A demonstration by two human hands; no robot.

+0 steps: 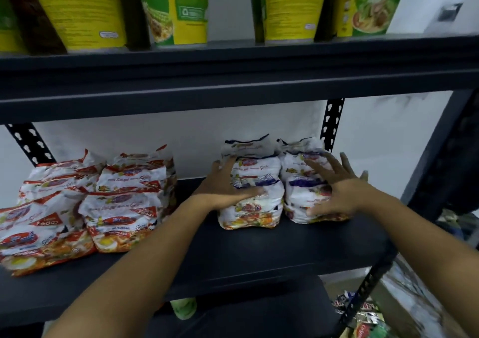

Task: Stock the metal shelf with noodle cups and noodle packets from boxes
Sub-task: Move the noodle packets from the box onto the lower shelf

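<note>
Hands pressed the blue noodle packets on the metal shelf. The left hand and right hand had fingers spread wide, holding nothing. A hard push might have tipped the stacks over.

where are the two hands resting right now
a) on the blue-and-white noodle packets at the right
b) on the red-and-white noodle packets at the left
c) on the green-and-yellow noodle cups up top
a: the left hand and right hand lie spread on the stacked blue-and-white noodle packets on the dark metal shelf.
</note>
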